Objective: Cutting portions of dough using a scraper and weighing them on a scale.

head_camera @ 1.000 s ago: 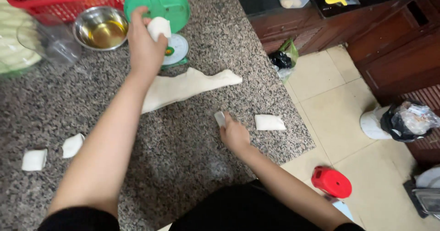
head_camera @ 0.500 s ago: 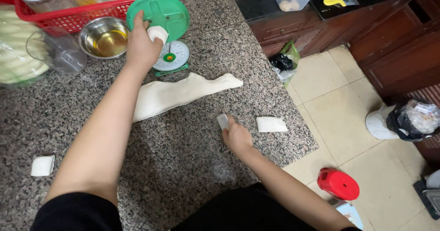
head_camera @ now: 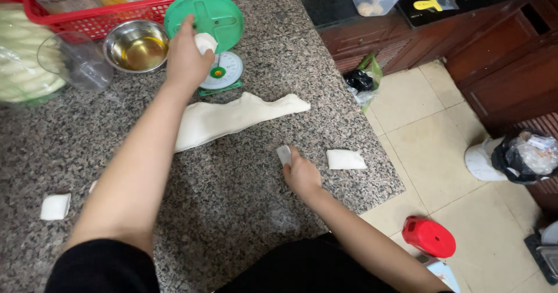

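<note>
My left hand point(head_camera: 187, 57) reaches over the granite counter point(head_camera: 232, 200) and holds a small white piece of dough point(head_camera: 204, 42) over the green pan of a kitchen scale point(head_camera: 214, 20). A long strip of dough point(head_camera: 232, 118) lies on the counter just below the scale. My right hand point(head_camera: 302, 174) rests on the counter near its right edge, gripping a small white scraper point(head_camera: 283, 153). A cut square of dough point(head_camera: 345, 160) lies just right of that hand.
A steel bowl of oil point(head_camera: 135, 46), a clear plastic cup point(head_camera: 75, 60) and a red basket point(head_camera: 116, 8) with jars stand at the back. Another dough piece point(head_camera: 55, 207) lies at the left. On the tiled floor are a red stool point(head_camera: 429, 236) and black bags.
My left hand has kept the dough piece at the scale's green pan while the view shifted. My right hand has stayed put with the scraper.
</note>
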